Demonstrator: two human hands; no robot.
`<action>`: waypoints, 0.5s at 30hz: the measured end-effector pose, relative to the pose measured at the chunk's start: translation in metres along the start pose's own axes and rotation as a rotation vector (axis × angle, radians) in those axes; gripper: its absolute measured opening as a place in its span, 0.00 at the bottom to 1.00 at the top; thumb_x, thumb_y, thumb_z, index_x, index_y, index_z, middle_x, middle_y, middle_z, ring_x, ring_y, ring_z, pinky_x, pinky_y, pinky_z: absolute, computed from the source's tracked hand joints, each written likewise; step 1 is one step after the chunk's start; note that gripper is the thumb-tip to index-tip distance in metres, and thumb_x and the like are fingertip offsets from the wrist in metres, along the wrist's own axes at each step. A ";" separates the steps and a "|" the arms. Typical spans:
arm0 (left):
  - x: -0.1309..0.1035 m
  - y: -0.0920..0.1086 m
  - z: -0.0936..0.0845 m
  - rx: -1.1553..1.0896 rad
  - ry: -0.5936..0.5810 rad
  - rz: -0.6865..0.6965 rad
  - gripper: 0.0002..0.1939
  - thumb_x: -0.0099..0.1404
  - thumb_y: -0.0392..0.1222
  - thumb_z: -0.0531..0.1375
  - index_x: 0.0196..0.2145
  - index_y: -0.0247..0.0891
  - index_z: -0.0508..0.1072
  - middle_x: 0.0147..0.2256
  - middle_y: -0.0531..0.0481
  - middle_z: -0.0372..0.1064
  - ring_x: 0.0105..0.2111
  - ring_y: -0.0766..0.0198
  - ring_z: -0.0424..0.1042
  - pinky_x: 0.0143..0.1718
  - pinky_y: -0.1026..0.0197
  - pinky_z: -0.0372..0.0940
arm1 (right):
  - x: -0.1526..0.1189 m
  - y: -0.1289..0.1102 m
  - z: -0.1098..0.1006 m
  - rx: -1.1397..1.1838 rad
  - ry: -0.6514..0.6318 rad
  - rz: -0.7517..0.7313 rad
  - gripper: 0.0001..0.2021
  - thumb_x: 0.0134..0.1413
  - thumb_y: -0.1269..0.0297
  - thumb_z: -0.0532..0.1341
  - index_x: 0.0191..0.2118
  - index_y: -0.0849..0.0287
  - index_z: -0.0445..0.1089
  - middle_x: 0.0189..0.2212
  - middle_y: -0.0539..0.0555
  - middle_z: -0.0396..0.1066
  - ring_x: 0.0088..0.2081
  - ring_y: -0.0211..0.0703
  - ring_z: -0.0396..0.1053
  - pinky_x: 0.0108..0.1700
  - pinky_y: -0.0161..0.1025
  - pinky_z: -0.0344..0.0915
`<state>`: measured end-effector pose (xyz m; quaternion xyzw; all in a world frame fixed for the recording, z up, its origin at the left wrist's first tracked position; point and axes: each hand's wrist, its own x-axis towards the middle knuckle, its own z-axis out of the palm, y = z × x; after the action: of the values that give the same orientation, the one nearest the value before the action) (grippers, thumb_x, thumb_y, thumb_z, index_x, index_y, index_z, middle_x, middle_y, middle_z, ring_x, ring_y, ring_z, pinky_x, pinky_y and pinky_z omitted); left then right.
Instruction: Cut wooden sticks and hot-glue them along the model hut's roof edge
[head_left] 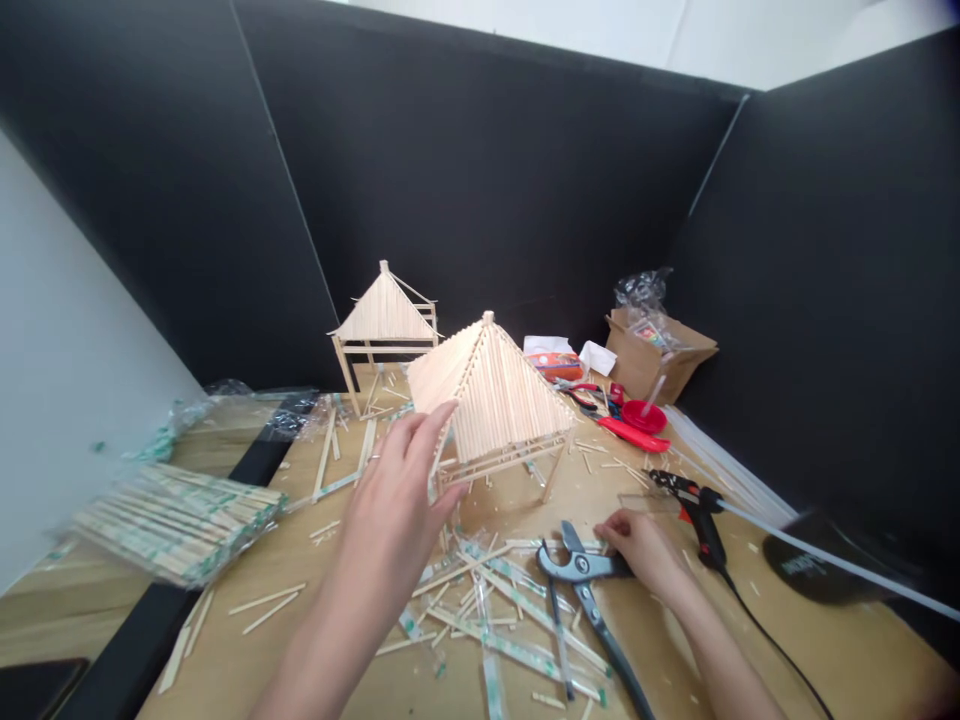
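In the head view, a house model of thin wooden sticks (510,400) with a pitched roof on posts stands in the middle of the table. My left hand (401,475) is at its left front corner, fingers against the roof edge and thumb lower by the beam; the grip itself is partly hidden. To the right, my right hand (641,545) is low over the table with fingertips pinched together. What they hold, if anything, is too small to make out. Grey-handled cutting pliers (583,570) lie with jaws open beside it, partly behind that hand.
A second stick house (382,310) stands behind. Wrapped chopsticks (180,520) lie left; loose sticks and wrappers (480,600) cover the front. At right are a hot glue gun (694,510) with its cord, a red dish (645,415), white glue sticks (727,470) and a cardboard box (656,360).
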<state>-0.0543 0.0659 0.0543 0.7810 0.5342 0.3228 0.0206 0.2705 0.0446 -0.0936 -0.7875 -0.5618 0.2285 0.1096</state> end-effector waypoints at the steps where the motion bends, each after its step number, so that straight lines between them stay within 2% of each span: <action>1: 0.000 -0.001 -0.001 -0.025 -0.004 -0.007 0.37 0.61 0.34 0.64 0.62 0.50 0.54 0.54 0.44 0.63 0.49 0.51 0.71 0.46 0.50 0.68 | 0.000 -0.001 -0.001 -0.009 -0.007 0.005 0.13 0.62 0.56 0.60 0.32 0.61 0.71 0.27 0.48 0.73 0.29 0.38 0.71 0.36 0.39 0.67; 6: -0.001 0.000 -0.012 -0.095 -0.052 -0.038 0.28 0.65 0.36 0.60 0.60 0.50 0.57 0.55 0.44 0.63 0.47 0.53 0.72 0.46 0.49 0.68 | -0.001 -0.003 -0.009 -0.068 0.043 0.030 0.06 0.55 0.67 0.58 0.30 0.59 0.72 0.27 0.54 0.77 0.34 0.46 0.75 0.33 0.36 0.60; 10: -0.003 0.001 -0.017 -0.124 -0.056 -0.045 0.26 0.66 0.37 0.59 0.59 0.50 0.58 0.55 0.44 0.63 0.48 0.53 0.72 0.47 0.48 0.69 | -0.001 -0.003 -0.011 -0.102 0.074 0.039 0.06 0.50 0.65 0.59 0.25 0.57 0.70 0.24 0.56 0.76 0.32 0.52 0.75 0.29 0.37 0.57; 15: -0.004 0.001 -0.018 -0.134 -0.084 -0.074 0.27 0.66 0.36 0.60 0.60 0.49 0.58 0.57 0.45 0.63 0.51 0.51 0.70 0.50 0.45 0.67 | 0.004 0.001 -0.007 -0.037 0.086 0.017 0.04 0.47 0.69 0.59 0.26 0.56 0.70 0.22 0.53 0.76 0.30 0.48 0.76 0.29 0.35 0.58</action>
<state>-0.0637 0.0562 0.0664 0.7706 0.5384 0.3237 0.1072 0.2757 0.0490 -0.0884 -0.8032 -0.5539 0.1853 0.1172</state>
